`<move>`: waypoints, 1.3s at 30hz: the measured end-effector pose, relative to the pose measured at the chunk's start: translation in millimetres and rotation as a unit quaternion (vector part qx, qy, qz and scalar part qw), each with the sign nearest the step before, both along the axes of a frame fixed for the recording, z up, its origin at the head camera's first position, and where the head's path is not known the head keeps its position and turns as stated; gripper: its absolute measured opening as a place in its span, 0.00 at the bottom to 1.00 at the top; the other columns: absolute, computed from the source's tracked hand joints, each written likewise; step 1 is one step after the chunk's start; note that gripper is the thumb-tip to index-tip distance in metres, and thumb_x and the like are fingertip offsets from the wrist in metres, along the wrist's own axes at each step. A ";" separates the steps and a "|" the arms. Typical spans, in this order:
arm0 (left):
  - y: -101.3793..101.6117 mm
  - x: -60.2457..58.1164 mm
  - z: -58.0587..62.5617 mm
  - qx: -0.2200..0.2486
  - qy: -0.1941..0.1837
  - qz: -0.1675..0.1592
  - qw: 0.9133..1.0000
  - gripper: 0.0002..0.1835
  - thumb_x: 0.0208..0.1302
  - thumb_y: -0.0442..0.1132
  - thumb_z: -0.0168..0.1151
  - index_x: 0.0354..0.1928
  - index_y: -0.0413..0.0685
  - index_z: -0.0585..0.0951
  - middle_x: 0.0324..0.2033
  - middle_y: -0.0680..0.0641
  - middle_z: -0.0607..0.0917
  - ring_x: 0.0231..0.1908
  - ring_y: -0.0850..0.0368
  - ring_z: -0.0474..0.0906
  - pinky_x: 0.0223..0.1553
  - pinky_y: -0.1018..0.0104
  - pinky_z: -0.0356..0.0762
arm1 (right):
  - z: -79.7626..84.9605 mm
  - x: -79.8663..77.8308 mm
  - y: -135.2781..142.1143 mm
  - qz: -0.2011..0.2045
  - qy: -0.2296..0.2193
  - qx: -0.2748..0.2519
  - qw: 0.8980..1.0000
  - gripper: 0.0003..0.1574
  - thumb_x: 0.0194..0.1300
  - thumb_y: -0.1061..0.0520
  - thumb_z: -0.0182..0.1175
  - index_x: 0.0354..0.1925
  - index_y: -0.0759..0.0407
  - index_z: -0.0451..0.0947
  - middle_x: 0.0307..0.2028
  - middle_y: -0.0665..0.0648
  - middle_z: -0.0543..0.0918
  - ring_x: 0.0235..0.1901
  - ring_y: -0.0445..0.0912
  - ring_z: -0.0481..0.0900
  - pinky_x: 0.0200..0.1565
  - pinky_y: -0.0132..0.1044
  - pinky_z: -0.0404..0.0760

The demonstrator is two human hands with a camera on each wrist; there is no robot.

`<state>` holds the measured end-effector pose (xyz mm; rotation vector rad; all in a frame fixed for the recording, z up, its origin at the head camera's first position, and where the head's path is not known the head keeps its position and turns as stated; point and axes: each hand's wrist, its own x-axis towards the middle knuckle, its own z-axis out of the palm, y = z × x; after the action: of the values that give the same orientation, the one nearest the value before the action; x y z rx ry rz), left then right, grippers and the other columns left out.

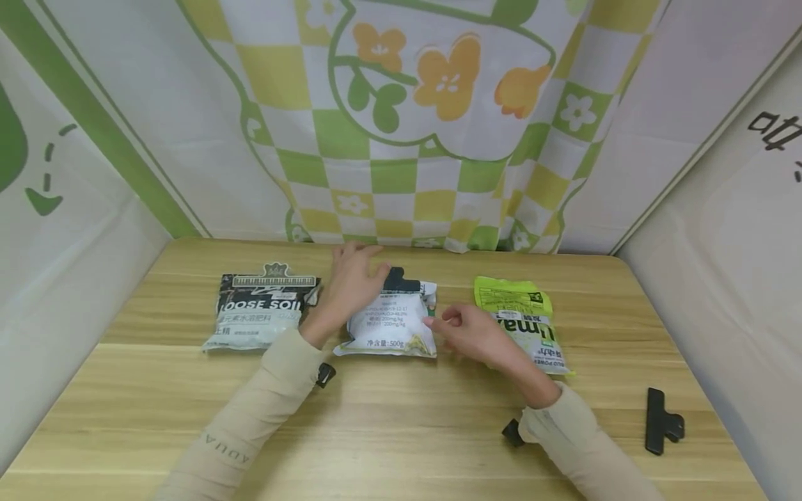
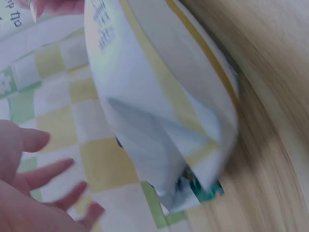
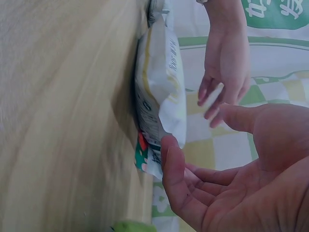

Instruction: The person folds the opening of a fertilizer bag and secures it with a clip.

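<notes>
In the head view we see three bags in a row on the wooden counter (image 1: 413, 431). The middle bag (image 1: 388, 325), white with dark print, lies between our two hands, with a black clip (image 1: 401, 280) along its top. Our left grip (image 1: 354, 280) is over its upper left side, fingers loose; our right grip (image 1: 473, 335) is at its right side, fingers softly bent and holding nothing. To the left lies the soil bag (image 1: 257, 316), under a piano-key clip (image 1: 274, 280); to the right lies the green bag (image 1: 520, 320), partly behind our right forearm. A loose clip (image 1: 655, 421) lies near the counter's right edge, and a checked curtain (image 1: 401, 174) hangs behind. In the left wrist view we find our left fingers spread and relaxed beside the middle bag, a gap between them and its white side; other fingers show by its edge at the top. In the right wrist view our right fingers are gently curved and unclenched, one fingertip in front of the middle bag's near end; we cannot tell whether it touches. Beyond, our left fingers hang loosely over the curtain's checks.
</notes>
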<state>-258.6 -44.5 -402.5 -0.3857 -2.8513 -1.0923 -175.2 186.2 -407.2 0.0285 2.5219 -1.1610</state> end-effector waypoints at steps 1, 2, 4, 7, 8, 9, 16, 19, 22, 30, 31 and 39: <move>2.4 1.3 1.5 0.014 0.005 -0.012 1.000 0.25 0.77 0.47 0.60 0.70 0.43 0.77 0.71 0.34 0.74 0.72 0.34 0.65 0.75 0.36 0.64 | 1.2 0.6 2.6 0.001 -0.001 0.001 1.000 0.40 0.73 0.32 0.62 0.63 0.65 0.76 0.48 0.61 0.89 0.37 0.50 0.88 0.35 0.39 0.84; 4.9 2.4 3.3 0.025 0.010 -0.024 0.999 0.25 0.77 0.47 0.60 0.70 0.44 0.78 0.71 0.36 0.74 0.72 0.36 0.67 0.75 0.36 0.66 | 2.6 1.3 5.2 0.002 -0.002 0.000 1.000 0.42 0.73 0.32 0.61 0.64 0.65 0.76 0.50 0.61 0.88 0.38 0.50 0.89 0.36 0.40 0.85; 10.0 4.8 7.0 0.052 0.014 -0.053 0.997 0.23 0.78 0.46 0.59 0.69 0.46 0.78 0.72 0.38 0.75 0.71 0.38 0.71 0.73 0.39 0.70 | 5.3 2.8 10.6 0.007 0.000 -0.004 1.000 0.42 0.74 0.32 0.60 0.65 0.65 0.75 0.51 0.63 0.88 0.39 0.50 0.90 0.39 0.43 0.87; 18.7 7.9 11.3 0.087 -0.003 -0.091 0.992 0.22 0.79 0.46 0.58 0.70 0.47 0.78 0.72 0.41 0.75 0.68 0.40 0.77 0.70 0.44 0.78 | 9.8 4.9 18.8 0.015 0.008 -0.013 1.000 0.41 0.76 0.33 0.59 0.66 0.65 0.74 0.52 0.65 0.87 0.40 0.52 0.90 0.41 0.47 0.89; 21.8 8.7 12.1 0.095 -0.010 -0.102 0.990 0.22 0.79 0.46 0.57 0.69 0.47 0.78 0.71 0.41 0.76 0.66 0.41 0.79 0.68 0.47 0.80 | 11.3 5.6 21.4 0.017 0.011 -0.014 1.000 0.40 0.76 0.34 0.59 0.66 0.65 0.74 0.52 0.66 0.86 0.40 0.52 0.90 0.41 0.48 0.89; 24.8 9.4 12.5 0.100 -0.017 -0.111 0.989 0.22 0.80 0.46 0.57 0.70 0.46 0.78 0.71 0.41 0.77 0.65 0.42 0.81 0.66 0.49 0.82 | 12.9 6.4 23.9 0.019 0.015 -0.015 1.000 0.39 0.76 0.35 0.59 0.66 0.65 0.74 0.52 0.66 0.86 0.40 0.53 0.90 0.42 0.48 0.89; 47.1 8.5 7.4 0.116 -0.048 -0.145 0.981 0.24 0.80 0.48 0.56 0.71 0.47 0.76 0.64 0.43 0.83 0.60 0.47 0.85 0.61 0.53 0.86 | 20.9 12.9 42.8 -0.001 0.022 0.009 1.000 0.38 0.77 0.34 0.58 0.67 0.62 0.75 0.49 0.63 0.87 0.42 0.53 0.89 0.42 0.38 0.85; 54.5 7.2 4.4 0.121 -0.057 -0.151 0.980 0.25 0.80 0.50 0.56 0.71 0.47 0.76 0.62 0.44 0.85 0.60 0.46 0.85 0.60 0.53 0.86 | 22.9 15.5 52.6 -0.004 0.033 0.016 0.999 0.37 0.77 0.35 0.58 0.65 0.62 0.76 0.46 0.63 0.88 0.41 0.51 0.88 0.41 0.37 0.83; 61.3 7.1 3.4 0.129 -0.082 -0.151 0.977 0.25 0.81 0.51 0.55 0.72 0.47 0.75 0.61 0.44 0.85 0.59 0.46 0.86 0.58 0.54 0.87 | 22.6 18.3 64.1 -0.007 0.044 0.018 0.999 0.38 0.76 0.34 0.58 0.64 0.63 0.77 0.47 0.63 0.88 0.40 0.48 0.88 0.41 0.37 0.84; 77.2 4.8 1.5 0.173 -0.194 -0.152 0.954 0.36 0.79 0.57 0.57 0.77 0.41 0.67 0.63 0.37 0.83 0.51 0.40 0.90 0.54 0.53 0.89 | 25.9 29.3 94.4 -0.026 0.044 0.035 0.998 0.40 0.78 0.35 0.56 0.67 0.68 0.73 0.45 0.63 0.87 0.41 0.49 0.85 0.41 0.38 0.85; 78.9 4.3 0.9 0.175 -0.205 -0.149 0.951 0.37 0.78 0.59 0.57 0.77 0.41 0.67 0.64 0.37 0.83 0.51 0.40 0.90 0.54 0.53 0.89 | 26.4 30.6 97.5 -0.028 0.044 0.038 0.998 0.41 0.79 0.35 0.55 0.68 0.69 0.72 0.46 0.63 0.87 0.42 0.49 0.85 0.41 0.38 0.84; 95.6 2.6 -4.8 0.158 -0.262 -0.126 0.944 0.47 0.70 0.72 0.58 0.74 0.42 0.72 0.54 0.38 0.88 0.45 0.43 0.92 0.56 0.53 0.88 | 23.0 38.9 120.3 -0.040 0.058 0.078 0.994 0.45 0.80 0.34 0.51 0.68 0.72 0.70 0.60 0.72 0.82 0.59 0.63 0.81 0.53 0.53 0.85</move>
<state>-256.0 51.1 -407.4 -0.5095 -3.0220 -1.9297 -136.3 306.6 -384.2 0.1059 2.7328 -1.0187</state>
